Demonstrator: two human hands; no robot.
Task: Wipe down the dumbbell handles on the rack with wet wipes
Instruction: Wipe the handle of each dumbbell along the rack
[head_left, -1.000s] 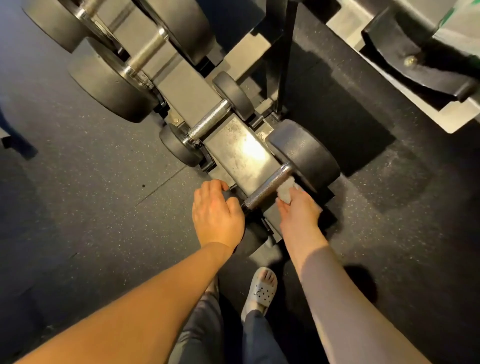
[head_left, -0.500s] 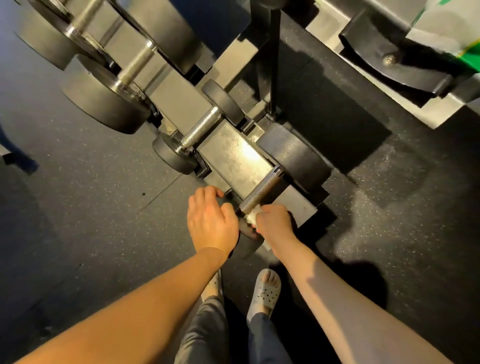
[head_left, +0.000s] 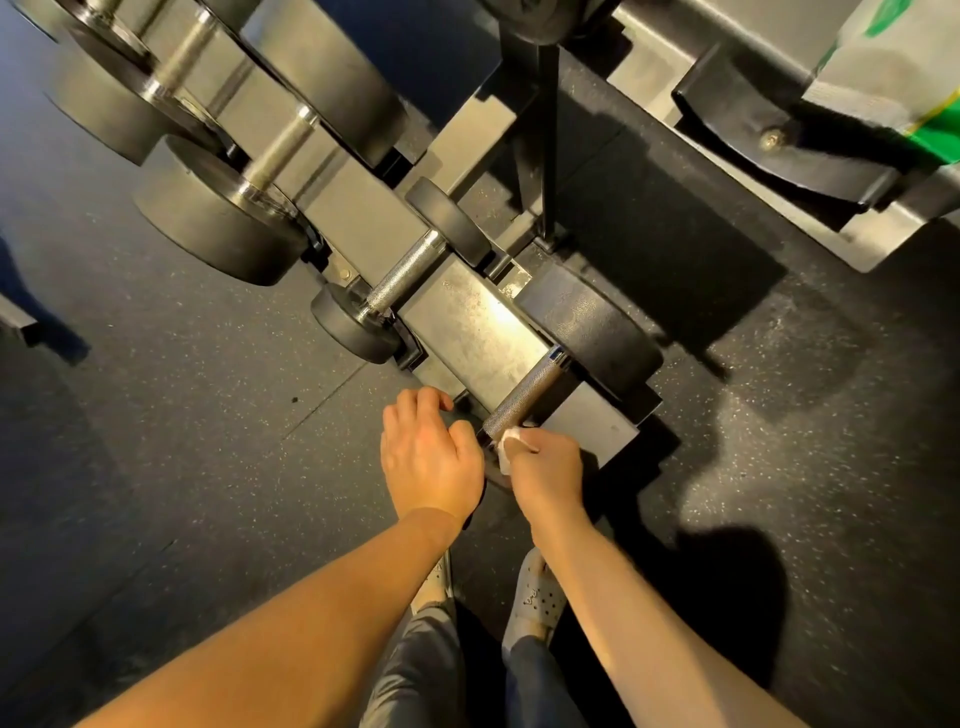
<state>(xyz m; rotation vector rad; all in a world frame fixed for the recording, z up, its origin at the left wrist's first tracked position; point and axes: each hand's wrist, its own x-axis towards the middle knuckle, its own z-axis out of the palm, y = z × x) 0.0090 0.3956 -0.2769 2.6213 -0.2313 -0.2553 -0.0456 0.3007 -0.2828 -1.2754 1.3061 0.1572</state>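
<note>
The nearest dumbbell lies on the grey rack (head_left: 470, 332), its knurled metal handle (head_left: 527, 397) running from a black far head (head_left: 592, 327) down toward me. My right hand (head_left: 545, 470) grips a white wet wipe (head_left: 511, 441) pressed against the near end of that handle. My left hand (head_left: 426, 457) rests with curled fingers over the near head of the same dumbbell, which it mostly hides. A smaller dumbbell with a bare handle (head_left: 402, 273) sits just beyond on the rack.
Larger dumbbells (head_left: 218, 213) fill the rack toward the upper left. A black upright post (head_left: 545, 130) rises behind the rack. A metal frame with a black pad (head_left: 769, 140) stands at the upper right. My sandalled feet (head_left: 535, 597) stand on speckled rubber floor.
My right hand slid the wipe down the handle from the far head to the near end. My left hand stayed on the near head.
</note>
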